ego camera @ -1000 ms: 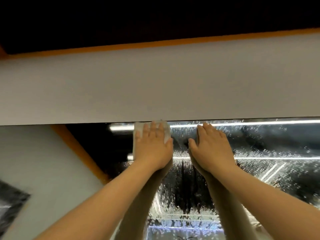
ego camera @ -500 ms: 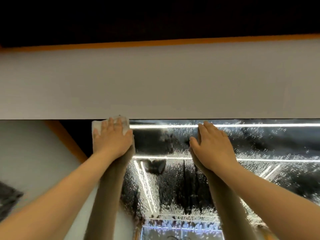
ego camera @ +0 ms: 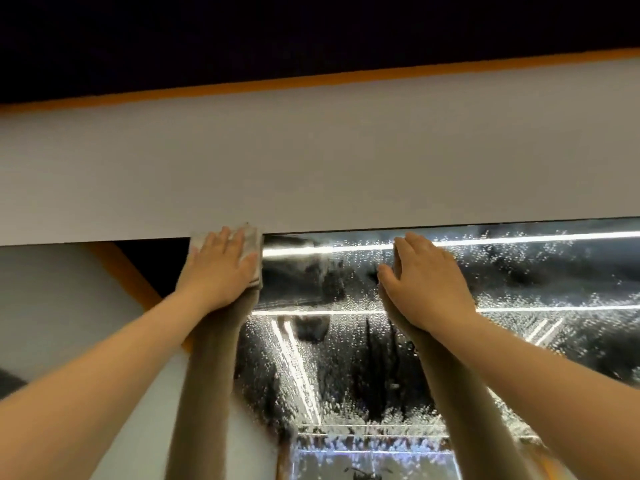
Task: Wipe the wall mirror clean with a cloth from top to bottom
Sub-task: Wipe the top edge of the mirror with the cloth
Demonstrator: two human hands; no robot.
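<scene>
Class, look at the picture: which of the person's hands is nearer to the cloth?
Left. The left hand lies flat on the cloth, pressing it against the mirror at its top edge. The right hand rests bare on the wet glass, well to the right of the cloth.

Both arms reach up, left hand [ego camera: 221,268] and right hand [ego camera: 429,282] flat, fingers straight.

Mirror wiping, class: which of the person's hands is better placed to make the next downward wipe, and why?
The left hand. It presses the cloth flat against the mirror at its top edge, with wet droplets below. The right hand lies bare on the glass, with no cloth.
</scene>
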